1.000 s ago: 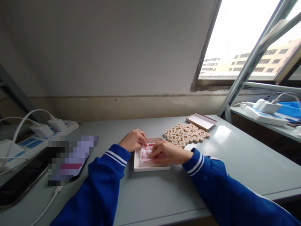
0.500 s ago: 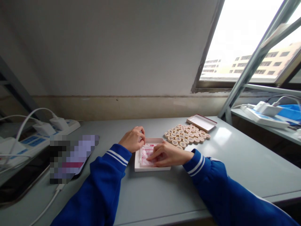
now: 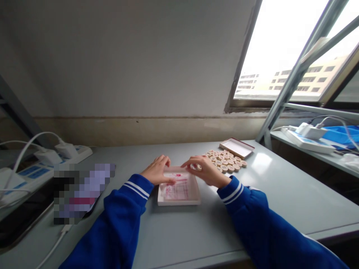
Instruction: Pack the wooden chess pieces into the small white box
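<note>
A shallow white box (image 3: 179, 203) sits on the desk in front of me. Inside it lies a folded sheet with pink-red lines (image 3: 177, 189), apparently in clear plastic. My left hand (image 3: 159, 170) is at the box's left side, thumb stretched over the sheet and fingers apart from it. Over the right rim, my right hand (image 3: 206, 170) has its index finger and thumb spread, with nothing visible held between them. Just beyond that hand, round wooden Chinese chess pieces (image 3: 228, 162) lie grouped in rows, some hidden behind it.
Behind the pieces lies the box's other half (image 3: 238, 147), its white inside facing up. On the left are a phone (image 3: 84, 198) with a blurred screen, a dark device (image 3: 25, 220) and a power strip (image 3: 81, 152) with chargers and white cables. A metal frame (image 3: 280, 101) rises at right.
My right hand has lifted off the sheet and moved to the box's right rim. My left hand has opened, its thumb now extended over the sheet. More of the sheet shows.
</note>
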Demonstrator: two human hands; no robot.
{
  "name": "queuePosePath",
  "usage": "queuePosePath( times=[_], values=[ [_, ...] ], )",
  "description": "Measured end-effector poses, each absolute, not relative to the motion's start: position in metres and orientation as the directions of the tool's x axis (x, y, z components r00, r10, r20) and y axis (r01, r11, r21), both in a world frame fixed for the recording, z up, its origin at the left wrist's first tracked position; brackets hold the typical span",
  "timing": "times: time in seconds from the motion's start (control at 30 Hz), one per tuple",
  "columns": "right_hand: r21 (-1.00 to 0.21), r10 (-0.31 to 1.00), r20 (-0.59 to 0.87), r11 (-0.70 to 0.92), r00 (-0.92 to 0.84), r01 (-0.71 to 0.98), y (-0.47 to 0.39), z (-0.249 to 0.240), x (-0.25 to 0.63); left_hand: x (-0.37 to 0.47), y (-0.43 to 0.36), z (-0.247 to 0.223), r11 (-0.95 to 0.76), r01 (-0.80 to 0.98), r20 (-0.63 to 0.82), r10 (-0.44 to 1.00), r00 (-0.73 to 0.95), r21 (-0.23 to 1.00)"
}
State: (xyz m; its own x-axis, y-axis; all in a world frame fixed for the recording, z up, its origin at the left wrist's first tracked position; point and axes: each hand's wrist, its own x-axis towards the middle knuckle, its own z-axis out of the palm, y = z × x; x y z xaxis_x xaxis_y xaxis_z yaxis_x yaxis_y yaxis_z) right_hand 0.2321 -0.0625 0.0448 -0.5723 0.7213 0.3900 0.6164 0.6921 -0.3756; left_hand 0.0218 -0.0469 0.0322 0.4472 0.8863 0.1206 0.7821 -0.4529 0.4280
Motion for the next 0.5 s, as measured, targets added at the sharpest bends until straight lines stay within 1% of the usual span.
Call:
queuePosePath(
  times=[0.07,0.1,0.17,0.2,0.27,0.4,0.5],
  values=[
    [-0.291,0.822,0.43,0.518,-0.374,0.804,-0.057,0.048,0.242,0.019,-0.044,0.029,-0.412,0.744,0.103,0.899,0.425,0.526],
    [-0.25,0.858,0.423,0.419,-0.29,0.873,-0.054,0.048,0.247,0.017,-0.042,0.028,-0.389,0.722,0.106,0.908,0.405,0.573],
    [-0.19,0.91,0.366,0.277,-0.194,0.942,-0.052,0.047,0.253,0.012,-0.038,0.024,-0.367,0.684,0.144,0.921,0.361,0.631],
    [-0.177,0.928,0.327,0.246,-0.179,0.953,-0.052,0.046,0.255,0.011,-0.036,0.022,-0.373,0.672,0.169,0.921,0.351,0.639],
    [-0.166,0.944,0.273,0.239,-0.188,0.957,-0.052,0.044,0.254,0.009,-0.033,0.018,-0.406,0.664,0.201,0.909,0.365,0.628],
    [-0.12,0.938,0.3,0.216,-0.173,0.969,-0.053,0.043,0.248,0.011,-0.031,0.016,-0.416,0.682,0.2,0.905,0.376,0.602],
    [-0.141,0.957,0.246,0.193,-0.154,0.971,-0.051,0.046,0.245,0.012,-0.032,0.017,-0.383,0.709,0.18,0.921,0.346,0.592]
  ],
)
